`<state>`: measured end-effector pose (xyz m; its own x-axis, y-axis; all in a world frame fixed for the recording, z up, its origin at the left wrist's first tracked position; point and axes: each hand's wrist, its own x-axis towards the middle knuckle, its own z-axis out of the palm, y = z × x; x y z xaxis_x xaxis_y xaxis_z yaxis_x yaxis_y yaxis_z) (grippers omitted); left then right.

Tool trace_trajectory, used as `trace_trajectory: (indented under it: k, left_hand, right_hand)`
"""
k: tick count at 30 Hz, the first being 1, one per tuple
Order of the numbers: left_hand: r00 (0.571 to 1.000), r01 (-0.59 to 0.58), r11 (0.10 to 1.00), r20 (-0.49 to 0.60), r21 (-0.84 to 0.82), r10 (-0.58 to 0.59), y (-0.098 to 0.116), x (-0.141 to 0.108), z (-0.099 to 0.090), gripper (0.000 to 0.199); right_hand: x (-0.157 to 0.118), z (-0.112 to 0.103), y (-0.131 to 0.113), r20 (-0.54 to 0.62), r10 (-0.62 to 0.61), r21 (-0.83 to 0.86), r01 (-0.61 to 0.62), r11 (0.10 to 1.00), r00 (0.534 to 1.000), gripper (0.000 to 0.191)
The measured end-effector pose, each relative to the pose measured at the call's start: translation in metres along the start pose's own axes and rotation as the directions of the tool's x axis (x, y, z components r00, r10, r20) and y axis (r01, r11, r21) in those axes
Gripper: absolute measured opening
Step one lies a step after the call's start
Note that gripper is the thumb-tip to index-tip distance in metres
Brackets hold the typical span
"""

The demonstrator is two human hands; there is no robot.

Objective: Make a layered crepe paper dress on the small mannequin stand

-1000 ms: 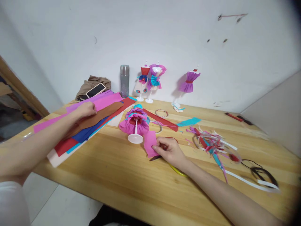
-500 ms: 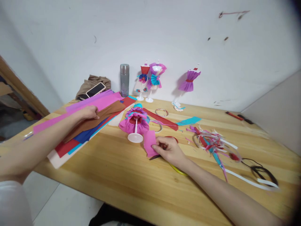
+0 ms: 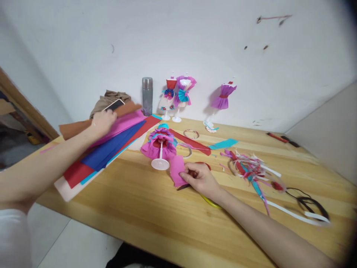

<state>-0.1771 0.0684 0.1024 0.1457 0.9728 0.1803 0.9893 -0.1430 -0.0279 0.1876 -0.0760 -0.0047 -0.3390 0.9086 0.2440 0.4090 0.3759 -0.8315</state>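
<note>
Right hand (image 3: 201, 178): fingers pinched on a pink crepe piece (image 3: 177, 170), pinning it flat mid-table, clear wood toward the near edge.
Lying doll stand (image 3: 161, 147): just beyond, touching the piece.
Left hand (image 3: 102, 121): gripping a brown sheet (image 3: 71, 128), raised off the crepe stack (image 3: 92, 158) at the left edge.
Far edge: bottle (image 3: 147, 96), dressed mannequins (image 3: 178, 93) by the wall.

Wooden worktop (image 3: 156, 219), light plank grain, pushed into room corner. White wall (image 3: 83, 44) behind, scuffed, few dark marks and reddish streak (image 3: 275, 18) upper right. Grey panel (image 3: 329, 137) at right. Pale tiled floor (image 3: 75, 245) below worktop edge. Brown wooden frame (image 3: 25, 108) at left. Soft, even light.
</note>
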Motion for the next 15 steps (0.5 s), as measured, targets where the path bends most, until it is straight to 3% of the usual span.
trace_trajectory:
  k: [3, 5, 10, 12, 15]
  left_hand:
    - [0.978, -0.024, 1.000, 0.207, -0.006, 0.025, 0.005, -0.005, 0.016, 0.006]
    - [0.970, -0.044, 0.998, 0.235, -0.044, 0.053, 0.007, -0.006, 0.015, 0.010]
    - [1.000, -0.001, 0.991, 0.023, -0.137, 0.005, 0.026, -0.009, -0.024, 0.026]
    - [0.994, 0.016, 0.900, -0.092, -0.435, -0.062, 0.045, -0.017, -0.044, 0.028]
    - [0.964, -0.165, 0.712, -0.263, -0.683, -0.030, 0.081, -0.038, -0.070, 0.027]
  right_hand:
    - [0.000, -0.001, -0.001, -0.005, -0.005, 0.006, 0.005, 1.000, 1.000, 0.033]
    - [0.000, -0.001, -0.002, -0.011, 0.000, 0.023, 0.000, 1.000, 1.000, 0.036]
    - [0.000, 0.000, -0.002, -0.044, 0.084, 0.197, -0.073, 0.978, 0.996, 0.037]
    - [0.001, -0.002, -0.003, -0.076, 0.115, 0.291, -0.088, 0.953, 0.990, 0.037]
    - [0.004, -0.009, -0.007, -0.117, 0.151, 0.388, -0.095, 0.917, 0.982, 0.039]
